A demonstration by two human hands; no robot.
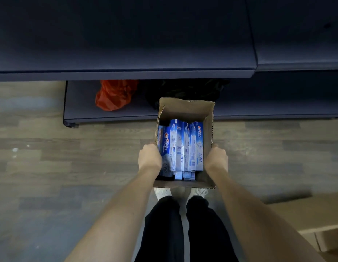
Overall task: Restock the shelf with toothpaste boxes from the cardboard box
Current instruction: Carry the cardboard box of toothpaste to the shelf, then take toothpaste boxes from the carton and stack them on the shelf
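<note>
An open brown cardboard box [183,108] is in the middle of the view, in front of the dark blue shelf [126,44]. Several blue and white toothpaste boxes [181,146] lie packed lengthwise inside it. My left hand [149,157] grips the box's left wall, fingers curled over the rim. My right hand [217,157] grips the right wall the same way. The upper shelf board shows bare. Whether the box rests on the floor or hangs in my hands I cannot tell.
On the low bottom shelf [79,112] behind the box lie an orange plastic bag [113,95] and a black bag [185,89]. Wood-pattern floor [69,167] spreads to both sides. Another cardboard carton [315,220] sits at lower right. My legs and white shoes are below the box.
</note>
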